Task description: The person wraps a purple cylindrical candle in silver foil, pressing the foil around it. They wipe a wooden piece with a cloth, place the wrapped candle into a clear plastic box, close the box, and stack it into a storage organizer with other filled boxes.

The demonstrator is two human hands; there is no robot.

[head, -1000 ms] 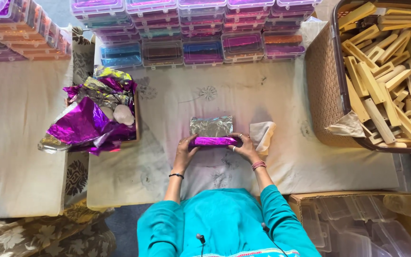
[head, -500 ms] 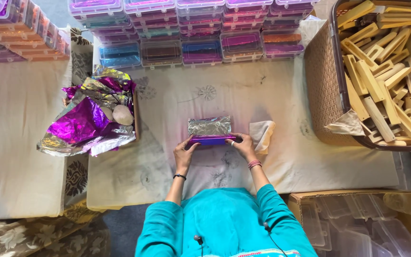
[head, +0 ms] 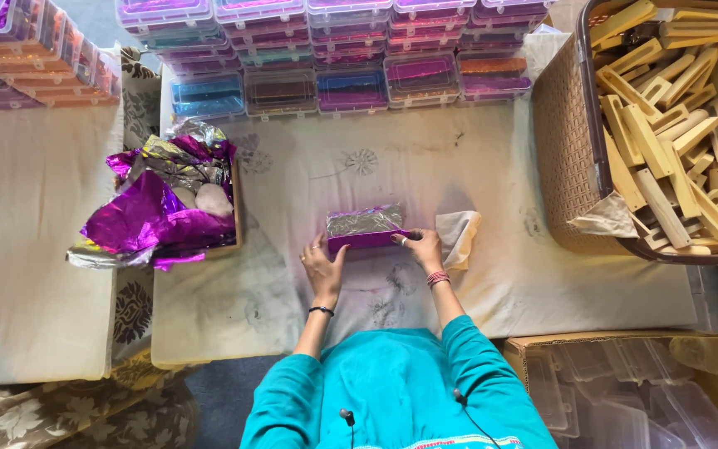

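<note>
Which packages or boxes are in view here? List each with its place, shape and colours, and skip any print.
Clear plastic boxes: stacked rows along the far edge, flat rectangles with purple, blue and orange contents.
Foil-wrapped block: centre of the cloth, oblong, silver above and purple below, left hand and right hand at its ends.
Empty clear boxes: cardboard carton, near right.
No signs or screens.

Foil sheet [head: 365, 221]: silver upper face, crinkled, purple along its near edge, wrapped over a low oblong shape. Lies flat, long side running left-right, centre of frame on the white cloth. Left end touched by fingertips, right near corner pressed under fingers. Folded white cloth just beside its right end
</note>
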